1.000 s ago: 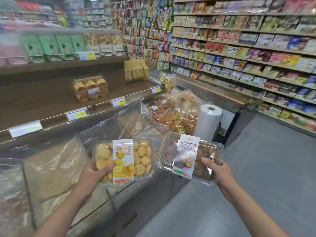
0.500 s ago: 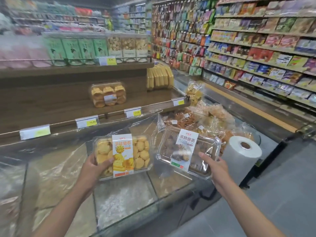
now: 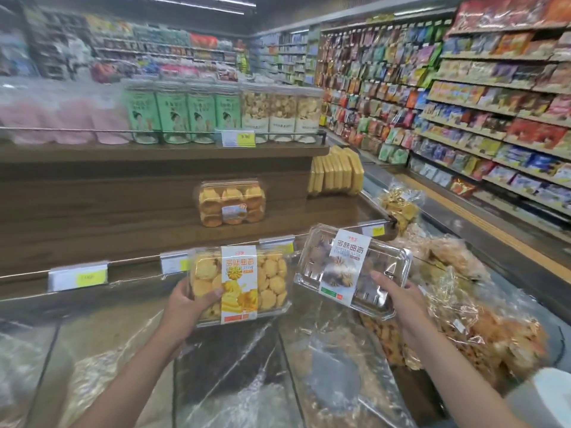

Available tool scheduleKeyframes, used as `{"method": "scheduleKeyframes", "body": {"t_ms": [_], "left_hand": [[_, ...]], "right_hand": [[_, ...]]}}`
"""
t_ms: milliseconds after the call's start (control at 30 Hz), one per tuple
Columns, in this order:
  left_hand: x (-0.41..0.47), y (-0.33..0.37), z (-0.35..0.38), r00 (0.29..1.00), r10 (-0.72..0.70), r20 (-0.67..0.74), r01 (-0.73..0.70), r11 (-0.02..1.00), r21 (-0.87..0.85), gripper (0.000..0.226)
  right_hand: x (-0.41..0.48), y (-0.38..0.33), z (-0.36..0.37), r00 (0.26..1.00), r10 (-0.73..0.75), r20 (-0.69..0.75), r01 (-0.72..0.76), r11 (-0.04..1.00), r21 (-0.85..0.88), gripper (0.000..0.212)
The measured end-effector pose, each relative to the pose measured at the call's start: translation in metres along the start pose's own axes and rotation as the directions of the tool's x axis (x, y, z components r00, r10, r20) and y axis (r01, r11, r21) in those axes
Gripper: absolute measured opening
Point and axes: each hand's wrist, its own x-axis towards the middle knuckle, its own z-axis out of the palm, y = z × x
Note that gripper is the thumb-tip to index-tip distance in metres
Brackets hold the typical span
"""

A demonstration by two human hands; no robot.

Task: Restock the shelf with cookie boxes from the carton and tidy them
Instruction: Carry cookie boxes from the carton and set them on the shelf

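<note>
The yellow cookie box [image 3: 247, 282] is gripped by the left hand [image 3: 185, 307], the clear box of dark cookies [image 3: 352, 270] by the right hand [image 3: 398, 299], both held in the air before the wooden shelf [image 3: 108, 223]. This looks like the carry-in; next, each needs setting down flat near the lone cake pack [image 3: 231, 202].

- Fingers of the left hand [image 3: 182, 307] are hidden behind the clear plastic box of yellow cookies [image 3: 272, 273].
- Fingers of the right hand [image 3: 401, 301] are hidden under the clear plastic box of dark cookies [image 3: 386, 267].
- The white roll [image 3: 550, 393] below that hand is cut off.
</note>
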Motion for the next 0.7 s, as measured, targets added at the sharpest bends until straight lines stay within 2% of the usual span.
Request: {"method": "scheduleKeyframes", "body": {"t_ms": [133,267,467,600,700], "left_hand": [[0.031,0.005,0.001,0.999,-0.011,-0.053,0.01,1.0,-0.017,0.072],[0.056,0.001,0.0,0.993,0.011,-0.117,-0.011,1.0,-0.005,0.089],[0.077,0.006,0.013,0.981,-0.021,-0.191,0.011,0.999,-0.052,0.085],[0.091,0.004,0.023,0.968,-0.026,-0.251,0.008,0.997,-0.073,0.061],[0.097,0.003,0.033,0.958,-0.014,-0.285,-0.009,0.997,-0.081,0.071]], "right_hand": [[0.06,-0.023,0.032,0.999,-0.023,0.037,0.025,0.998,-0.066,0.032],[0.112,-0.04,0.054,0.997,-0.036,0.075,0.044,0.993,-0.11,0.068],[0.192,-0.069,0.084,0.981,-0.097,0.165,0.12,0.983,-0.137,0.045],[0.247,-0.071,0.104,0.978,-0.101,0.184,0.132,0.977,-0.166,0.049],[0.278,-0.062,0.119,0.976,-0.114,0.188,0.15,0.97,-0.191,0.051]]}}
